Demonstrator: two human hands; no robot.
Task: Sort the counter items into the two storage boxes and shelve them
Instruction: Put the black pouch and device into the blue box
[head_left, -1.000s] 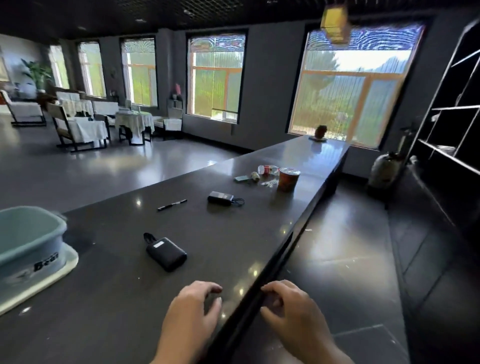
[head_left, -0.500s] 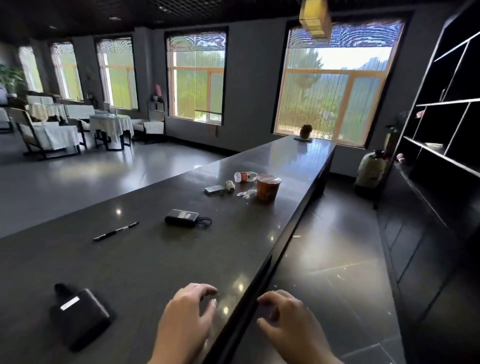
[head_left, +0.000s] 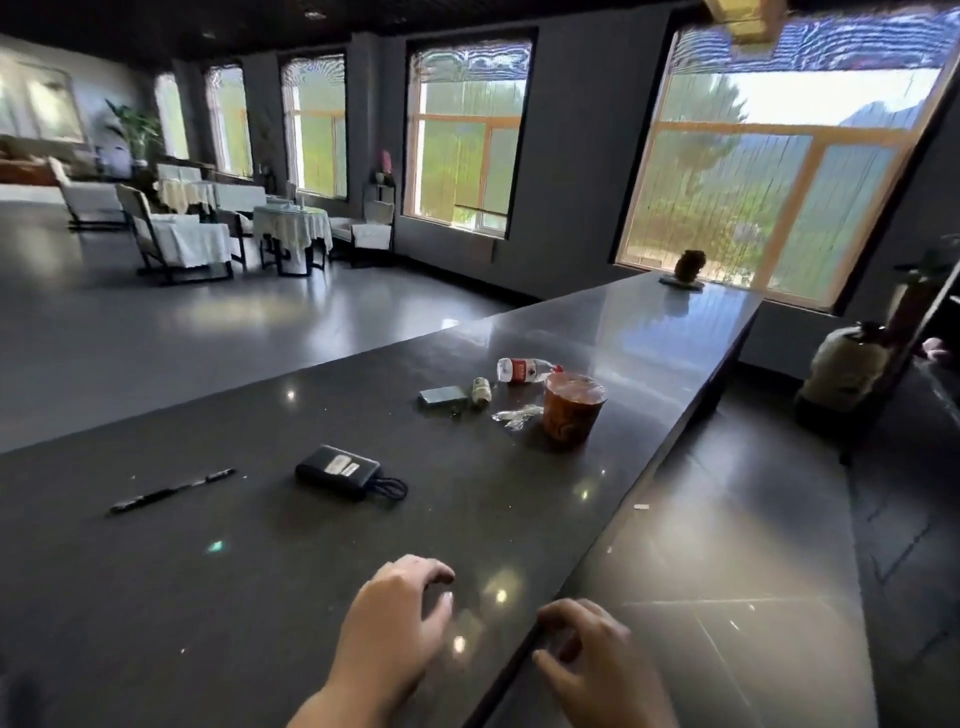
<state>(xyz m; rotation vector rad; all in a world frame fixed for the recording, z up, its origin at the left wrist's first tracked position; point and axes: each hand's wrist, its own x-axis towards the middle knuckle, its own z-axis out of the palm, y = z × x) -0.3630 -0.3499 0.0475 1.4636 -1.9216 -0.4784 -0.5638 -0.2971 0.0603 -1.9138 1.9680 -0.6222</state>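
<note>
On the long dark counter (head_left: 260, 597) lie a black pen (head_left: 171, 490) at the left and a black power bank (head_left: 337, 471) with a looped cable. Farther along sit a small flat grey case (head_left: 442, 396), a tiny bottle (head_left: 481, 391), a toppled water bottle (head_left: 524, 370), a crumpled clear wrapper (head_left: 517, 415) and an orange instant-noodle cup (head_left: 573, 408). My left hand (head_left: 392, 634) hovers over the counter's near edge, fingers loosely curled, holding nothing. Beyond the counter edge, over the floor, is my right hand (head_left: 597, 665), loosely curled and empty. No storage box is in view.
A small dark ornament (head_left: 688, 266) stands at the counter's far end by the window. A pale jug-like vessel (head_left: 844, 371) sits on the floor at the right, beside dark shelving (head_left: 930, 291). Tables and chairs (head_left: 208, 228) fill the room at the left.
The view has moved along the counter: the teal box and then the black pouch have left the frame, and the pen, power bank and noodle cup look nearer. Both hands stay low and empty.
</note>
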